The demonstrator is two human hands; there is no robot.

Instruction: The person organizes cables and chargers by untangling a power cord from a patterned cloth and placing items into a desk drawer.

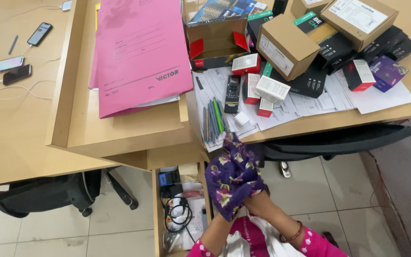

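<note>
Both my hands hold a bunched purple cloth with a pale flower print [233, 177] just below the desk's front edge. My left hand [221, 215] is almost wholly hidden under the cloth. My right hand [259, 199] grips the cloth's lower right side, and a bangle sits on that wrist. The cloth's top tip touches the papers at the desk edge, beside a row of pens and pencils [213, 119].
A pink folder [139, 52] lies on a raised wooden shelf. A black remote [232, 93], papers and several small boxes [286, 45] cover the desk. An open drawer [157, 214] holds cables. Three phones [17, 74] lie on the left desk. Black chairs stand under both desks.
</note>
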